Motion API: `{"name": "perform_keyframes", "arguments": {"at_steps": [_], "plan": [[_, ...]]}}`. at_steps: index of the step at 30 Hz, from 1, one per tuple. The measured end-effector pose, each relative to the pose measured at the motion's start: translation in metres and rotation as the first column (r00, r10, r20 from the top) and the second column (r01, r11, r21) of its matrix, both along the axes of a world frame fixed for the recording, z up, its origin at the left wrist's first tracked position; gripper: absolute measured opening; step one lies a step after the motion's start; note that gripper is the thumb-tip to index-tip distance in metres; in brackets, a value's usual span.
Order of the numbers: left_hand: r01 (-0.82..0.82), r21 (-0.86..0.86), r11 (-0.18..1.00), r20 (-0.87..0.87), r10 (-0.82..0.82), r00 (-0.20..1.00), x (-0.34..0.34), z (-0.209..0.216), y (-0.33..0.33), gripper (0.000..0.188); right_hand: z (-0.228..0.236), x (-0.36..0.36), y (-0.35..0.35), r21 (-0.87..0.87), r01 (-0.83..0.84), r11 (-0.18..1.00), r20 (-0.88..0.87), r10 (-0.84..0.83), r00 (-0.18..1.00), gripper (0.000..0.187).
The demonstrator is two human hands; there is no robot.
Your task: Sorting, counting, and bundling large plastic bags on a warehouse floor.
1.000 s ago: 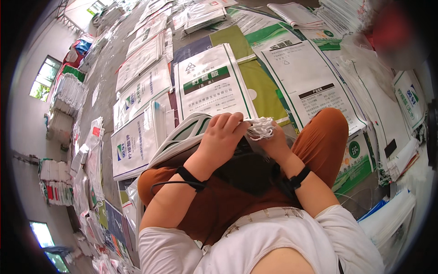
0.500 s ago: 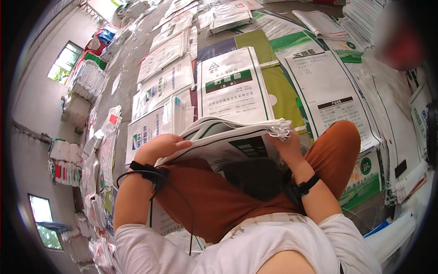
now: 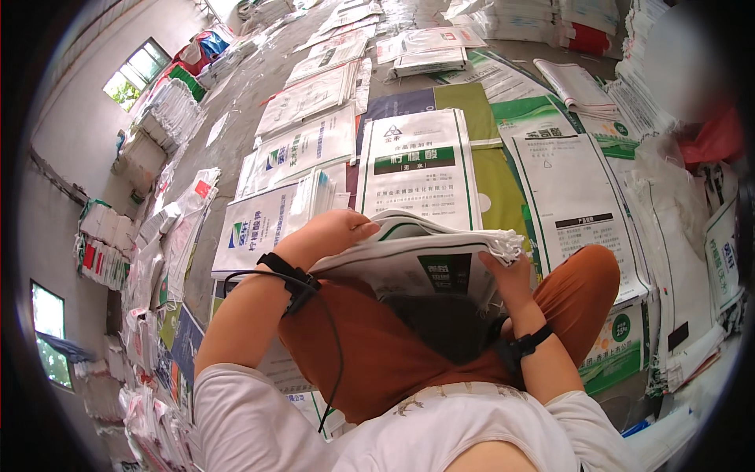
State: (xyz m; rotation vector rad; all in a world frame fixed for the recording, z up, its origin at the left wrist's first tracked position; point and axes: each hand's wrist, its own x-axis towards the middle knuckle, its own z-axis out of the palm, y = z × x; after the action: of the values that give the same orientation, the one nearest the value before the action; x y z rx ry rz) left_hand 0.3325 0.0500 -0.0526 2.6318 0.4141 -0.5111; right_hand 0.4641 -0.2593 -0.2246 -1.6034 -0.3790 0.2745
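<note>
A stack of white woven sacks point(image 3: 393, 263) with green print stands bent over my lap, its layers parted along the upper edge. My left hand point(image 3: 346, 234) grips the left part of that upper edge, thumb on the near side and the other fingers partly hidden behind. At the right end, my right hand point(image 3: 507, 275) is closed on the corner, just below a bunch of frayed white edges. Just beyond the stack lies a flat white sack point(image 3: 417, 185) with a green band. Dark straps with a cable circle my wrists.
Piles of printed sacks point(image 3: 303, 145) run away to the far left. A long white sack point(image 3: 582, 204) lies by my bent right knee point(image 3: 590, 275). Bundled sacks point(image 3: 106, 240) line the left wall, and tall stacks point(image 3: 511, 20) stand at the back.
My left hand has moved right along the upper edge of the sacks. My right hand keeps its hold on the corner. The whole view has shifted slightly.
</note>
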Motion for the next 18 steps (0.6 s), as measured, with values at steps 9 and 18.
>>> {"name": "perform_keyframes", "arguments": {"at_steps": [9,18], "plan": [[0.293,0.281,0.914,-0.184,-0.248,0.951,-0.008,-0.007,0.008,0.025,0.009,-0.001,0.004,-0.016,0.053,0.998,-0.088,-0.054,0.995,0.035],[0.162,0.494,0.854,-0.438,0.083,0.895,-0.142,-0.026,0.115,0.029,-0.001,0.0,0.002,-0.008,0.059,0.998,0.042,-0.059,0.997,0.028]]}}
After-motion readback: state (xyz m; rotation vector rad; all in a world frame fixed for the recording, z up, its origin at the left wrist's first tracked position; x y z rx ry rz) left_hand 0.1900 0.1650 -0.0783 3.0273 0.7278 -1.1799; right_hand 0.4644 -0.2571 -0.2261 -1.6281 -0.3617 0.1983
